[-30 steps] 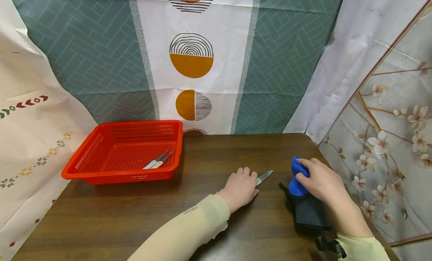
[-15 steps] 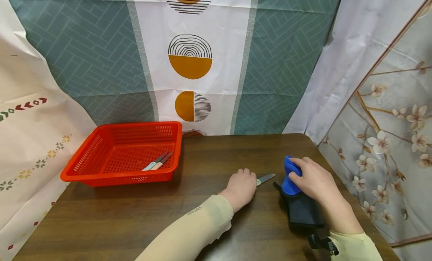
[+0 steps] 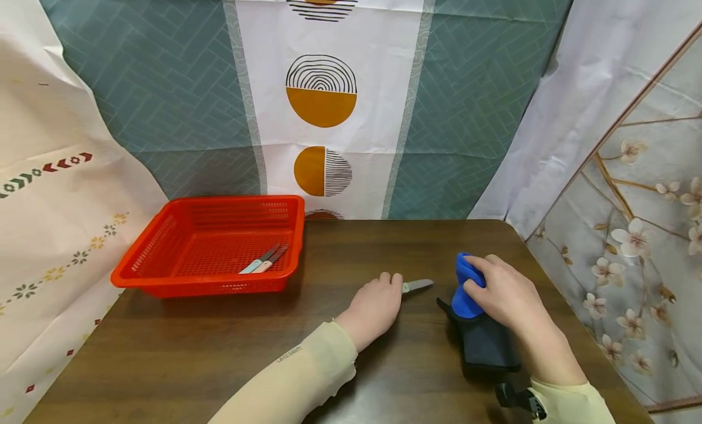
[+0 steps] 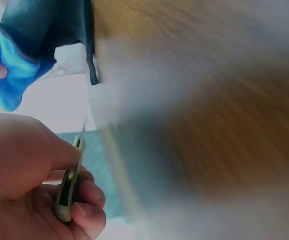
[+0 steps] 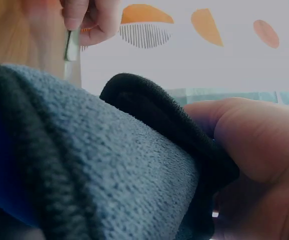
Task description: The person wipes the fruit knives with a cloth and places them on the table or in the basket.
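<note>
My left hand [image 3: 374, 308] holds a small folding knife [image 3: 418, 286], its blade pointing right, low over the brown table. Fingers and thumb curl round its pale green handle [image 4: 69, 187], which has a dark slot along it, in the left wrist view. My right hand [image 3: 507, 296] pinches a folded two-sided cloth [image 3: 490, 342] near its top. A blue face [image 3: 467, 293] of it shows under the fingers, and dark grey hangs below. In the right wrist view the fuzzy grey side [image 5: 119, 155] with black edging fills much of the picture. The knife tip is left of the cloth, apart from it.
A red plastic basket [image 3: 211, 285] stands at the table's back left. Inside lie two utensils, a pale blue-handled one [image 3: 256, 263] and a pinkish-handled one [image 3: 272, 259]. Patterned curtains surround the brown table [image 3: 219, 351] at the back and both sides.
Both hands have shifted left across the table, the knife and the cloth with them. The knife's blade lies flatter to the right now. The head view has turned slightly left; the basket has not moved.
</note>
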Available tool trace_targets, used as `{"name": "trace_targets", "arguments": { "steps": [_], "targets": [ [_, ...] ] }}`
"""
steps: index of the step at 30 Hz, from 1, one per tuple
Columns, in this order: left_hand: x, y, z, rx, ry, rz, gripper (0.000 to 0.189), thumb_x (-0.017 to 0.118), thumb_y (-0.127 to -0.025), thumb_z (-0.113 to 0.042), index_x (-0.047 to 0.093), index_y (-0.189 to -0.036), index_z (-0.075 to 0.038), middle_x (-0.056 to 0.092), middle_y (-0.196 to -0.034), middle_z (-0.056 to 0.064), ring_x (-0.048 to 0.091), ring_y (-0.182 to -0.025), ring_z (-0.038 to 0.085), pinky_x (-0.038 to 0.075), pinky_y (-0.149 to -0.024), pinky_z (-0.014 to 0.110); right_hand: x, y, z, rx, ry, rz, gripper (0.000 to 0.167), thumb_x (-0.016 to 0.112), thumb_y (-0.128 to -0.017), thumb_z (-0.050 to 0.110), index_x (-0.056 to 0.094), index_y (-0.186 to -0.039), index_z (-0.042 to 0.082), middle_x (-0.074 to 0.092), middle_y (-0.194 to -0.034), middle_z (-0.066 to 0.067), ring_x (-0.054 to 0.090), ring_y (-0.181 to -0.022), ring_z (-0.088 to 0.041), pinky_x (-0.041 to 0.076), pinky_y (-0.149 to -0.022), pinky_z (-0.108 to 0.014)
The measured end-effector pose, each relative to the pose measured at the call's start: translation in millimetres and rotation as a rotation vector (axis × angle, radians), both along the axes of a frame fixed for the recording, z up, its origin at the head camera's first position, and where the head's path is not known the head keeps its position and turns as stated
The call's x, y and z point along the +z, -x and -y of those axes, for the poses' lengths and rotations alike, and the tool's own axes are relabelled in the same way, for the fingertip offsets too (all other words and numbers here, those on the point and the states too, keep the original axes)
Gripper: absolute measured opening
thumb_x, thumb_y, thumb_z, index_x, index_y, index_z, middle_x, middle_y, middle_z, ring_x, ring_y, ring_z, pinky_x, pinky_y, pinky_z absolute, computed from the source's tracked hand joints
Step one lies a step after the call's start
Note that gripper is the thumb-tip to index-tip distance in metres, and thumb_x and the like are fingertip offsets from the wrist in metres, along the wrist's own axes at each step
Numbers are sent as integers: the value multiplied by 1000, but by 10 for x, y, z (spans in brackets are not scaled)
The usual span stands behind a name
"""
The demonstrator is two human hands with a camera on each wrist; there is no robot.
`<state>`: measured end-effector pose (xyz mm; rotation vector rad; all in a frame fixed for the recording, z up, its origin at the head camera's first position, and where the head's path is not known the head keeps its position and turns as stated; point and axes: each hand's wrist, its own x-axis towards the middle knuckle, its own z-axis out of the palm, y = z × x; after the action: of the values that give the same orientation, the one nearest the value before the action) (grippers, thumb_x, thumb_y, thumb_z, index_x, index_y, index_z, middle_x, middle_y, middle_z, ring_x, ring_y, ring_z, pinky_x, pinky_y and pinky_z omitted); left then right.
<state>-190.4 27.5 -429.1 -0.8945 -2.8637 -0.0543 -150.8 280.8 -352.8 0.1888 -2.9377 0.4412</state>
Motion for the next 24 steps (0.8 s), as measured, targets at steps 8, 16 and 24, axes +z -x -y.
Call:
{"name": "trace_targets", "arguments": {
  "steps": [8, 16, 24],
  "targets": [
    [107, -115, 465, 4, -130, -123, 10, 69, -105, 0, 61, -111, -1, 56, -92, 10, 59, -65, 20, 57, -57, 32, 49, 7, 335, 60, 15, -41, 52, 67, -99, 22, 68, -148, 4, 68, -113, -11, 65, -95, -28, 57, -74, -50],
    [190, -165, 876, 34, -259, -189, 17, 77, -101, -5, 63, -108, -2, 54, -87, 10, 56, -60, 20, 56, -53, 34, 61, 34, 646, 125, 49, -59, 50, 68, -98, 20, 70, -147, 8, 68, -114, -6, 65, -95, -24, 56, -74, -47],
    [141, -252, 1049, 30, -291, -249, 18, 78, -100, -7, 61, -104, -3, 53, -85, 8, 55, -57, 21, 51, -50, 33, 20, 63, 861, 172, 66, -64, 49, 69, -97, 19, 72, -146, 12, 67, -110, -1, 63, -91, -20, 53, -72, -42]
  ]
}}
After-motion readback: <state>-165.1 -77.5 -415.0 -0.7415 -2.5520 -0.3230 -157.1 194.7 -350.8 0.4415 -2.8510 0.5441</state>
